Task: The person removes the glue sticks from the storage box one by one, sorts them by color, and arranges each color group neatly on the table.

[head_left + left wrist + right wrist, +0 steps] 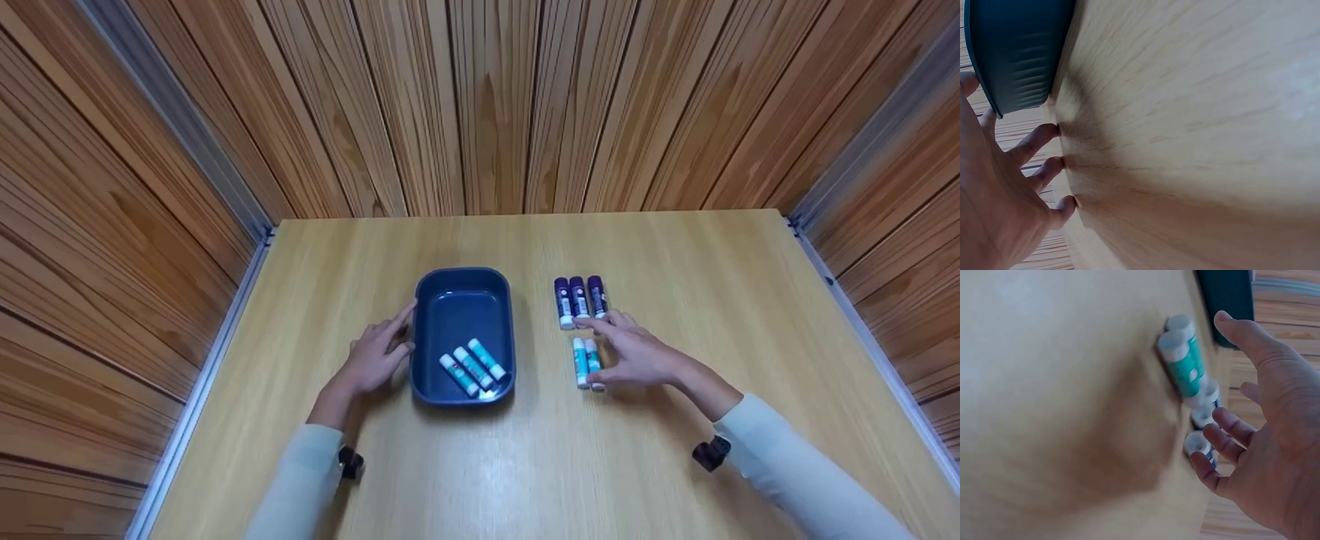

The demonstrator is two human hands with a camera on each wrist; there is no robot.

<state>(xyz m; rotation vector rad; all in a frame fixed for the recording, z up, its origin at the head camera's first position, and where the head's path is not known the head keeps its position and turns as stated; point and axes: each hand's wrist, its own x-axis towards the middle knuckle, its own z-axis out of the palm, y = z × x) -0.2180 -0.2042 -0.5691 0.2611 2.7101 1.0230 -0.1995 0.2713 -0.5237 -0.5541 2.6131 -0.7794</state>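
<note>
My left hand point(373, 358) is at the left side of a dark blue tray point(465, 405), its thumb and index finger touching the wall; in the left wrist view, other fingertips point(1053, 130) rest on the table. Three teal-and-white glue sticks point(471, 367) lie side by side at a slant in the tray's near end. To the right, my right hand point(637, 352) hovers with spread fingers over two teal glue sticks point(580, 363), holding nothing. Just beyond them are three purple-capped glue sticks point(578, 297) in a row, the rightmost partly covered by my fingers.
The light wooden table point(480, 472) runs back to a wood-plank wall point(487, 112). Plank walls with metal edge rails point(202, 390) close off the left and right sides.
</note>
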